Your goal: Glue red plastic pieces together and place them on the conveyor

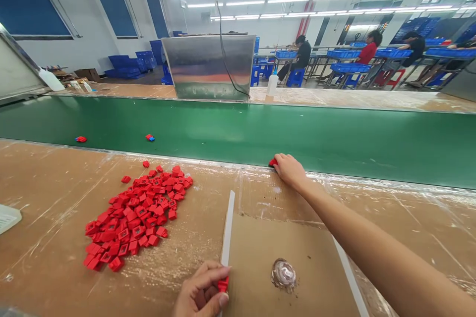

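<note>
My right hand reaches out to the near edge of the green conveyor belt, its fingers closed on a small red part at the belt's rim. My left hand rests close to me at the bottom, pinching another small red part between thumb and fingers, beside a white strip. A heap of several red plastic parts lies to the left on the taped cardboard table.
A cardboard sheet with a shiny glue-like blob lies before me. Two red-and-blue pieces ride the belt. Beyond it stand a metal box and a white bottle; seated workers are at far tables.
</note>
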Demonstrator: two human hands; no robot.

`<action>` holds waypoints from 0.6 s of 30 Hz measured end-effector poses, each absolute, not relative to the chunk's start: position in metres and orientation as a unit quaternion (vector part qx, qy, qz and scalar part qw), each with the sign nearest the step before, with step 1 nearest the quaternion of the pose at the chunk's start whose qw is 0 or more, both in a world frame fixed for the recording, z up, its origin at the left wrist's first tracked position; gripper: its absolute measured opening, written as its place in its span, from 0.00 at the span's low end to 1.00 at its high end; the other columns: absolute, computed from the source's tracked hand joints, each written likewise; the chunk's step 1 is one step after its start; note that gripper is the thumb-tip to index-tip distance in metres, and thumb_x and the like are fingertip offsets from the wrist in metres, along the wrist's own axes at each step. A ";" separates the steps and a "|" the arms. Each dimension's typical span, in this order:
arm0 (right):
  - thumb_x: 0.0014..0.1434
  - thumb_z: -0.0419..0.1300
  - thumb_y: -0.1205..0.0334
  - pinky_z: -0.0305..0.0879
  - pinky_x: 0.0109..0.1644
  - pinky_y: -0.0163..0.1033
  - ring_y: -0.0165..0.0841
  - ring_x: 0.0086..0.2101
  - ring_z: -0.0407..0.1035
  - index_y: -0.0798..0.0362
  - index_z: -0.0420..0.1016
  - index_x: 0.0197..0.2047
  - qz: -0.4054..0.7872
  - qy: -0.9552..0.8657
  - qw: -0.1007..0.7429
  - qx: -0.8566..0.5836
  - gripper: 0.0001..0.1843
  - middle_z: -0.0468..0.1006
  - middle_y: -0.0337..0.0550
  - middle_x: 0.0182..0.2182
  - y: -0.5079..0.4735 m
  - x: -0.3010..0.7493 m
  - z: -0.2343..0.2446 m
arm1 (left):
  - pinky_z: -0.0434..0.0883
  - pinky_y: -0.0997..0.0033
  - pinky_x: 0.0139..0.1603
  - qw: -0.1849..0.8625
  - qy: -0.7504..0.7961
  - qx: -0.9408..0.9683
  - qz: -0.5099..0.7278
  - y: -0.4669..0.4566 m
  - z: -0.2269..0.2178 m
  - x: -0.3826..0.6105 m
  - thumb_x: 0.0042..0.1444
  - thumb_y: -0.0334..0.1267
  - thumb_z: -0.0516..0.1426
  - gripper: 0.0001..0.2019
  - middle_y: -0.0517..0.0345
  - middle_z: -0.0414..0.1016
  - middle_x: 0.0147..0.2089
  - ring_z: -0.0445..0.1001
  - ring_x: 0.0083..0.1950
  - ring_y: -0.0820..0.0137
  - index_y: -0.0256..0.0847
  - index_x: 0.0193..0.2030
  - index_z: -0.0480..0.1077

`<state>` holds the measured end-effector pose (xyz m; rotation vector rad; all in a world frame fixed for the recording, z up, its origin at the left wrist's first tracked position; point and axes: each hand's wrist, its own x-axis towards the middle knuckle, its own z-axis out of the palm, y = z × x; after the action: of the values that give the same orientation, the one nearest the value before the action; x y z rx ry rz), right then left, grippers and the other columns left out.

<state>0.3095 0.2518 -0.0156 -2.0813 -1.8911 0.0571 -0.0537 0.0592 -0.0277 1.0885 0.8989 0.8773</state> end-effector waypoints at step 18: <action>0.53 0.66 0.41 0.72 0.51 0.48 0.46 0.46 0.74 0.52 0.76 0.50 0.385 -0.425 0.453 -0.683 0.28 0.80 0.52 0.46 0.012 0.328 0.002 | 0.72 0.72 0.44 0.697 0.428 0.425 0.386 0.031 -0.024 -0.024 0.46 0.43 0.70 0.20 0.51 0.82 0.42 0.76 0.43 0.66 0.43 0.47 0.80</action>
<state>0.3275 0.0123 0.0016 -1.6867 -1.0489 0.9511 -0.0238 0.0310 -0.0243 0.9487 0.9554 0.8611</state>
